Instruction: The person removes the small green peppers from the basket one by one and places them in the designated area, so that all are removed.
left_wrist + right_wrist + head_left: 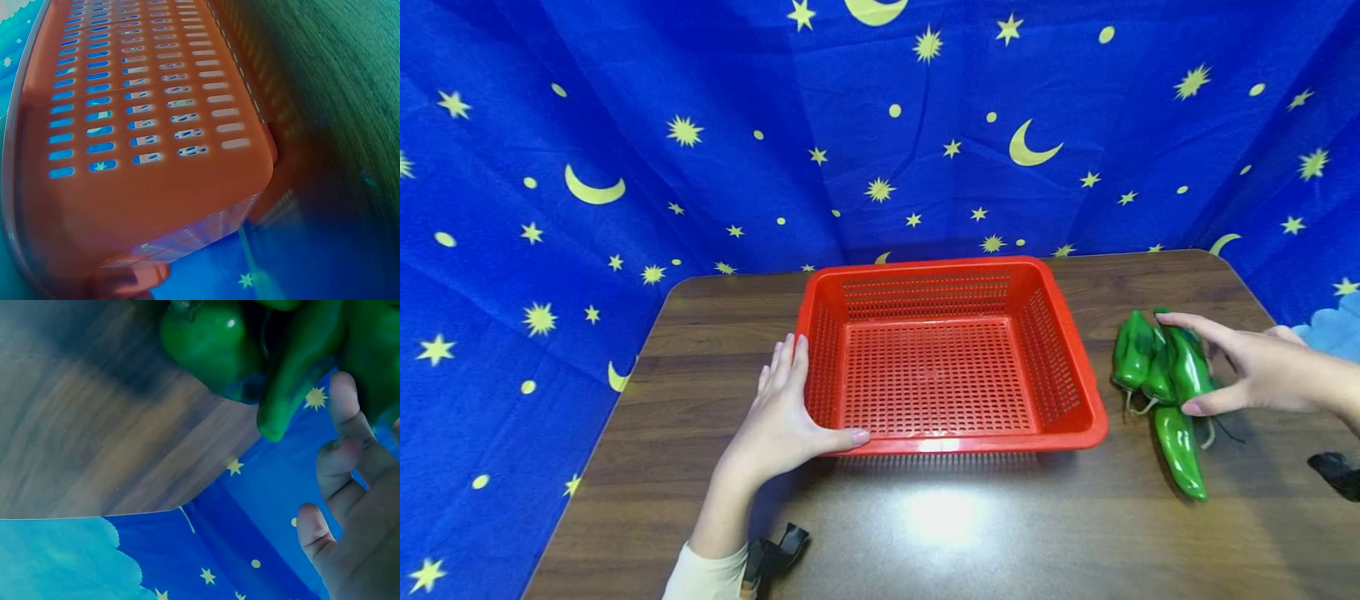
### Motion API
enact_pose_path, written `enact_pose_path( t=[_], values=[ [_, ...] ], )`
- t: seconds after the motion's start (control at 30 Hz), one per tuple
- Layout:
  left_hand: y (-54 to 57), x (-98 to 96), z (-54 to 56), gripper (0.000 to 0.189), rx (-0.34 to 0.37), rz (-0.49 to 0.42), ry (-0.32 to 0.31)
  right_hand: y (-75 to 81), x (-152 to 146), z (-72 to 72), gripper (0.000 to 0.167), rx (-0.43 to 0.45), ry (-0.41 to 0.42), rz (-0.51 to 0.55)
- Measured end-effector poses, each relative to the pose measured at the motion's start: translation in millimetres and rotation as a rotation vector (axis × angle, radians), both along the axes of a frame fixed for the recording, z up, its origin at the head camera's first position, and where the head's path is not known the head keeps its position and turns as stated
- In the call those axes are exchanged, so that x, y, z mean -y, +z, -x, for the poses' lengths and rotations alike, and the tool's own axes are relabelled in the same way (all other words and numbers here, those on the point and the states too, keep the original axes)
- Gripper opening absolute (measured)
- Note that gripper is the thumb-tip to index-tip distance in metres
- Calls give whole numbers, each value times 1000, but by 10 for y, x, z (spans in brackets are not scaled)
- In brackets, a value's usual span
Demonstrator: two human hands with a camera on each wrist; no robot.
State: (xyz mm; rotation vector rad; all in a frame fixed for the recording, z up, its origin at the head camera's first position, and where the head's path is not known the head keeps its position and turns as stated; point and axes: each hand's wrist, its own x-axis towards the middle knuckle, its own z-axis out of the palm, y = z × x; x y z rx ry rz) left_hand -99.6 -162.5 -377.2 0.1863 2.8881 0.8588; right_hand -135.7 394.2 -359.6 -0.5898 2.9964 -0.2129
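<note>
A red plastic basket (951,446) with slotted walls stands on the table. My left hand (778,425) rests at its front left corner, thumb along the front rim and straight fingers against the left side. The left wrist view shows the slotted wall (156,200) but not the fingers. To the right lies a cluster of shiny green peppers (1133,354) with pale stems. My right hand (1262,367) spans one green pepper (1189,362) of the cluster, index finger at its far end and thumb at its near end. In the right wrist view, loosely bent fingers (344,465) show beside the peppers (209,350).
One long green pepper (1180,454) lies at the near side of the cluster. The brown wooden table (700,400) ends at a blue cloth (737,100) with yellow stars and moons. Dark straps (775,554) hang by both wrists.
</note>
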Motion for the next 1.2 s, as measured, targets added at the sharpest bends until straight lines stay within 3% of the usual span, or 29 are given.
enact_pose_path(
  t=[0.47, 0.73, 0.9, 1.2],
  values=[
    [-8, -3, 10, 152, -6, -2, -4, -155, 104, -82, 113, 54, 13, -49],
    [0, -15, 15, 152, 3, 2, 1, -104, 125, -52, 109, 256, -61, 26],
    [0, -16, 11, 152, 7, -1, 7, -65, 221, -11, 93, 198, -62, 35],
    [10, -46, 16, 151, -1, 12, 5, 125, 568, 58, 54, -9, -95, 67]
  ],
)
